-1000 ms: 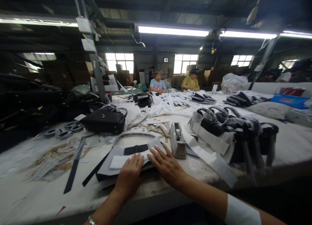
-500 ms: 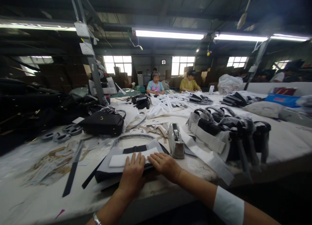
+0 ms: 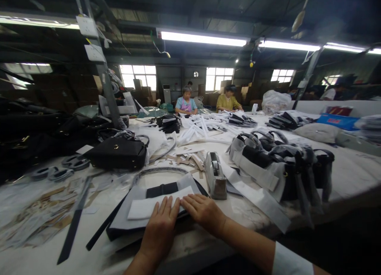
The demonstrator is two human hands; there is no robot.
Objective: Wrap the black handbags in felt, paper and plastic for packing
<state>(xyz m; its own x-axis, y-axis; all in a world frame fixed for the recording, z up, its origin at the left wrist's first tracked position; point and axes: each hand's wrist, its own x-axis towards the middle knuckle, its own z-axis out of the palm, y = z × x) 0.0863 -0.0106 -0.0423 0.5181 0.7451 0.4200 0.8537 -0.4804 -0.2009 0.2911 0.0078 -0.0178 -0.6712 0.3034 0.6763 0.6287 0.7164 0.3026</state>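
Note:
A black handbag (image 3: pixel 125 223) wrapped in grey and white padding sheets lies flat at the near table edge. My left hand (image 3: pixel 160 227) rests flat on the white sheet (image 3: pixel 149 206), fingers stretched out and together. My right hand (image 3: pixel 202 211) lies beside it on the bag's right end, fingers curled down over the wrapping edge. A grey tape dispenser (image 3: pixel 214 175) stands just beyond my right hand.
Another black handbag (image 3: pixel 117 152) sits at the left, tape rolls (image 3: pixel 71 162) beside it. Wrapped black bags (image 3: pixel 282 168) crowd the right. A black strap (image 3: pixel 73 223) lies left of me. Two people sit at the far end amid white paper strips (image 3: pixel 202 128).
My right hand's fingers drew in from spread flat to curled over the wrapping. The left hand slid slightly forward. The view shifted a little to the right.

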